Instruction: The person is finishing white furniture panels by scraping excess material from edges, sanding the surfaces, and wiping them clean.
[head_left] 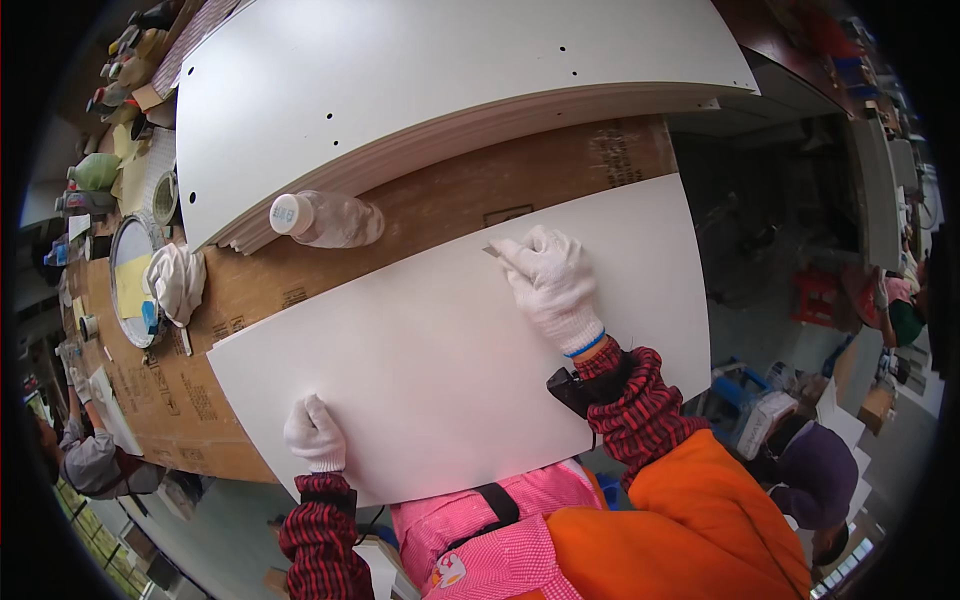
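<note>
A large plain white panel [430, 380] lies in front of me across the table. My right hand [555, 280], in a white knit glove with a blue cuff edge, is over the panel's far part. It is closed on a small flat grey blade [491, 250] that sticks out past the fingertips. My left hand [315, 436], gloved in white too, rests with curled fingers on the panel near its left edge. Whether anything is inside those fingers is hidden. Beyond the panel, a clear plastic bottle [345, 220] with a white cap lies on its side.
A stack of white panels [430, 70] with small dark holes fills the far side. Brown cardboard [240, 415] covers the table. To the left are a round tub lid [128, 285], a crumpled white cloth [176, 283] and several bottles. Other people work at far left and right.
</note>
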